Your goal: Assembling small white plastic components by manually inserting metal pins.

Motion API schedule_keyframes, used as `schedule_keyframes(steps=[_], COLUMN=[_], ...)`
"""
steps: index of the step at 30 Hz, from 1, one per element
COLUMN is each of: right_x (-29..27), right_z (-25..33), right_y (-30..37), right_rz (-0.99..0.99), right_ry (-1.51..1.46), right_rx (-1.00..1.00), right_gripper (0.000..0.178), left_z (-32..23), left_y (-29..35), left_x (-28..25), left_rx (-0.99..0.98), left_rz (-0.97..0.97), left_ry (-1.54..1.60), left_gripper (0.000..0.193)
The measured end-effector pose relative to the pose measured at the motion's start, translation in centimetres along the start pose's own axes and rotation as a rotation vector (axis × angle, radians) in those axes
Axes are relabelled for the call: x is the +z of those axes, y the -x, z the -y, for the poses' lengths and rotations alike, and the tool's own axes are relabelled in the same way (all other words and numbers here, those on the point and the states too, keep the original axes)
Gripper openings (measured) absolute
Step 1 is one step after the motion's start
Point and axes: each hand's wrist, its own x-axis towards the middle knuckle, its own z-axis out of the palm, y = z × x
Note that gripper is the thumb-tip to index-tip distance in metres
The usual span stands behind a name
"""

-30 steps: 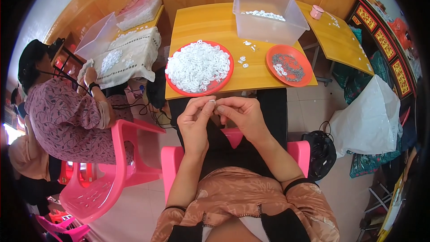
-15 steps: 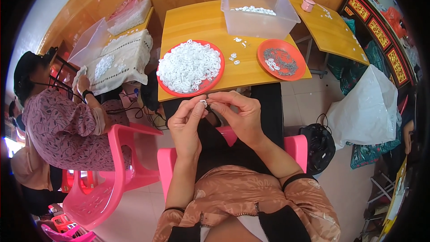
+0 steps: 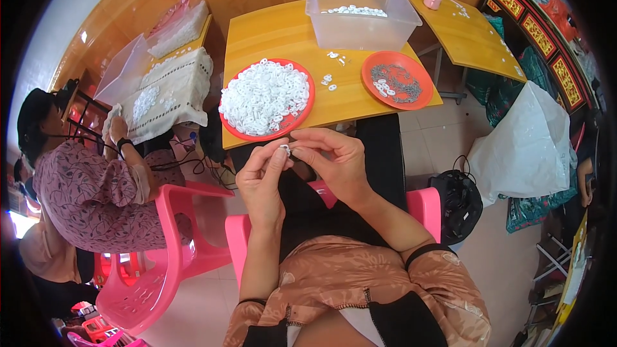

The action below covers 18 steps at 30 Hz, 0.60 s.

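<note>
Between the thumb and fingers of my left hand [image 3: 262, 177] is a small white plastic piece [image 3: 285, 148], held just in front of the table's near edge. My right hand [image 3: 337, 162] meets it from the right, thumb and fingers pinched together at the piece; whatever lies in that pinch is too small to make out. A red plate [image 3: 311, 104] heaped with white oval plastic pieces [image 3: 263, 95] stands beyond my left hand. Farther right, an orange-red plate [image 3: 421, 71] holds thin grey metal bits [image 3: 408, 93] and a few white pieces.
A clear plastic bin [image 3: 360, 32] with white pieces stands at the back of the yellow table [image 3: 270, 32]. Loose pieces lie between the plates. Another person [image 3: 103, 193] works at the left, by a pink chair [image 3: 170, 244]. A white sack [image 3: 520, 148] and black bag [image 3: 456, 205] lie right.
The view has shifted slightly, so the table things appear a little more to the left. Both hands stay together at the white piece, with only slight finger movement.
</note>
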Motion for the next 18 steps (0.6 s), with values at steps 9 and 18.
schedule_keyframes(steps=[9,18], right_x=[0.61,0.85], right_z=[-0.02,-0.58], right_y=[0.11,0.39], right_rz=[-0.088,-0.097], right_ry=[-0.015,-0.152], right_rx=[-0.061,-0.036], right_gripper=[0.023,0.022], left_z=[0.39,0.65], left_y=[-0.02,0.06], left_x=[0.23,0.48], left_rx=[0.046,0.112], left_rz=[-0.001,-0.017], left_ry=[-0.031,-0.057], left_gripper=[0.016,0.016])
